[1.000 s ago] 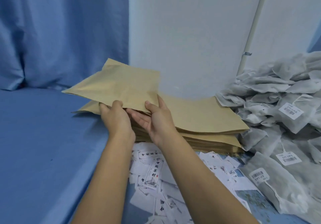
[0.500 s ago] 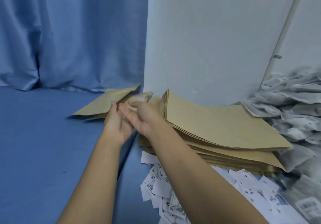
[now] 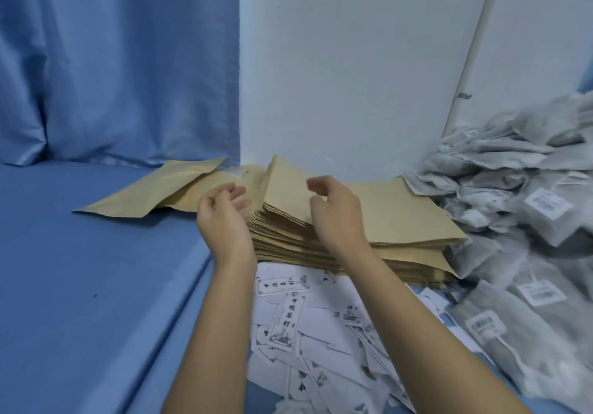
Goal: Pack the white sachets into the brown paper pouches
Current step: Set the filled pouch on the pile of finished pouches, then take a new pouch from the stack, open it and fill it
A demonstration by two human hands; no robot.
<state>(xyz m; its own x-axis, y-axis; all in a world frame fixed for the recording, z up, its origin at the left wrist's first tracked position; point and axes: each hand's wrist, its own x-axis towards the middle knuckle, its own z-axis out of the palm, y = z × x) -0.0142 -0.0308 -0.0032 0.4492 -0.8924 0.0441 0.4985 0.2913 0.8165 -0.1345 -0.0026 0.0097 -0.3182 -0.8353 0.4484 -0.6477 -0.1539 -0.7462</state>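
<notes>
Your left hand (image 3: pixel 224 217) and right hand (image 3: pixel 333 213) hover loosely curled and empty at the pouch stack (image 3: pixel 385 217), few pouches (image 3: pixel 144 195) lying apart leftward, sachets (image 3: pixel 513 189) heaped rightward: most packing evidently remains.

Blue-covered surface (image 3: pixel 96 285) bears brown pouch stack (image 3: pixel 401 214), loose pouches (image 3: pixel 144 195) (left of stack), printed slips (image 3: pixel 321 333), sachet heap (image 3: pixel 529 221).

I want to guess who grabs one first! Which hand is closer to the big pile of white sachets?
Right. The right hand is over the brown pouch stack, which borders the sachet pile; the left hand is at the stack's far left edge.
</notes>
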